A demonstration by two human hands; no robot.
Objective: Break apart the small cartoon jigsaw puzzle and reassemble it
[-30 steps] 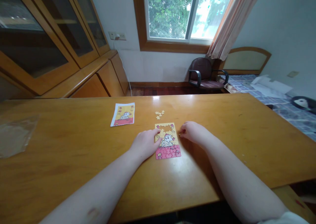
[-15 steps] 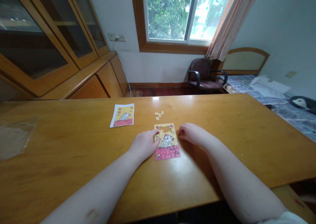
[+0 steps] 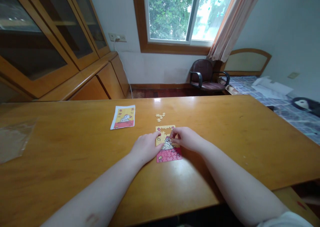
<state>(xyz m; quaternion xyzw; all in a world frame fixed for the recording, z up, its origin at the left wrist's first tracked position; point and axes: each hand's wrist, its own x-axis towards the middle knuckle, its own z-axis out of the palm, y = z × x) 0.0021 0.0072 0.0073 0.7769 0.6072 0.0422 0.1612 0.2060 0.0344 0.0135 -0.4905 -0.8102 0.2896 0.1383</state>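
A jigsaw puzzle with a white cartoon animal on yellow and pink lies on the table, with a gap near its top. My left hand rests along its left edge, thumb and forefinger apart on the pieces. Over the puzzle's upper right side, my right hand is closed in a pinch on a small puzzle piece, mostly hidden by the fingers. Several loose puzzle pieces lie just beyond the puzzle's top edge.
A printed reference picture lies left of the puzzle on the wooden table. A clear plastic bag sits at the far left. Beyond the table stand a glass-door cabinet, an office chair and a bed.
My right hand has moved left from beside the puzzle to over its upper right part, still pinching the piece. My left hand stays at the left edge.
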